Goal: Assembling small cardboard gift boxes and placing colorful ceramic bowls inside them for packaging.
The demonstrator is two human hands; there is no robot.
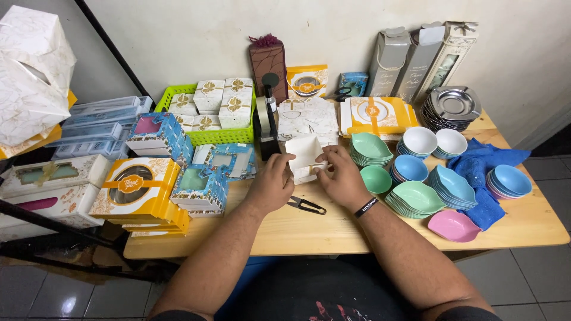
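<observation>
Fingertips of left hand (272, 181) and right hand (340, 175) hide behind white box (304, 156); scissors (307, 205) partly under left wrist.

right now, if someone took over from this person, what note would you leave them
Left hand: grip on the left side of the small white box, which is partly folded and open.
Right hand: fingertips pinch the box's right edge.
Nearby: small black snips lie on the wooden table just in front of the hands; black tape dispenser stands behind the box; flat white box blanks are stacked beyond.
Done: box part-formed.
Left: it is not yet closed.
</observation>
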